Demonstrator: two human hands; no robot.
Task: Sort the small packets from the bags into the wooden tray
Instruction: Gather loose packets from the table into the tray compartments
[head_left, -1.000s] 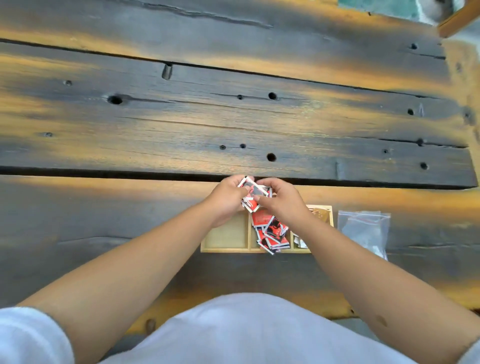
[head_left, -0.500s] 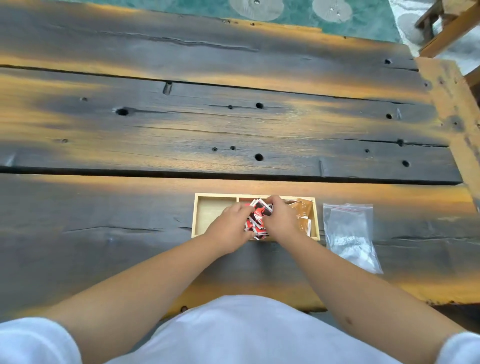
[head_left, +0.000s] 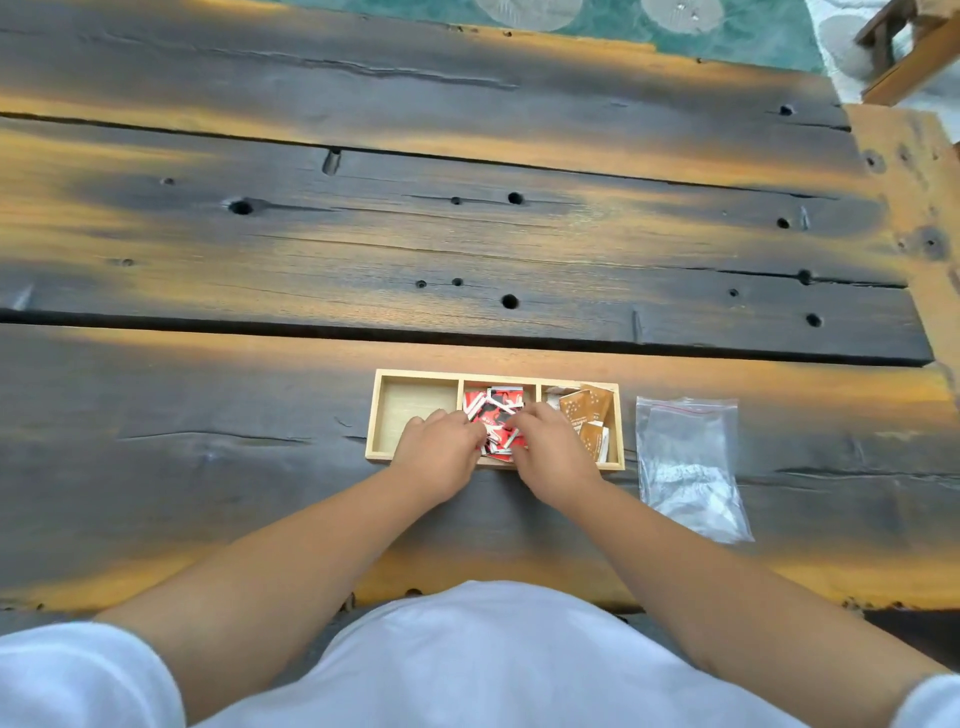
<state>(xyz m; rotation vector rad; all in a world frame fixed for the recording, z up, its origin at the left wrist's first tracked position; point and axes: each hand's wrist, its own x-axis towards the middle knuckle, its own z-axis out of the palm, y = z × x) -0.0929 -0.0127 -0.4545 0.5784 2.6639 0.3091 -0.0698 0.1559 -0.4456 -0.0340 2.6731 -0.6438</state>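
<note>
Both hands, left hand (head_left: 439, 451) and right hand (head_left: 551, 451), press fingers-down on the small red-and-white paper packets (head_left: 493, 410) heaped in the middle compartment of the pale wooden three-compartment tray (head_left: 415, 375); whether they pinch any, I cannot tell. The packets look light, thin and slippery, best pinched by their edges.

top (head_left: 493, 670): white, loose fabric | sleeves (head_left: 78, 675): short, white | forearms (head_left: 291, 566): bare | no rings visible
</note>
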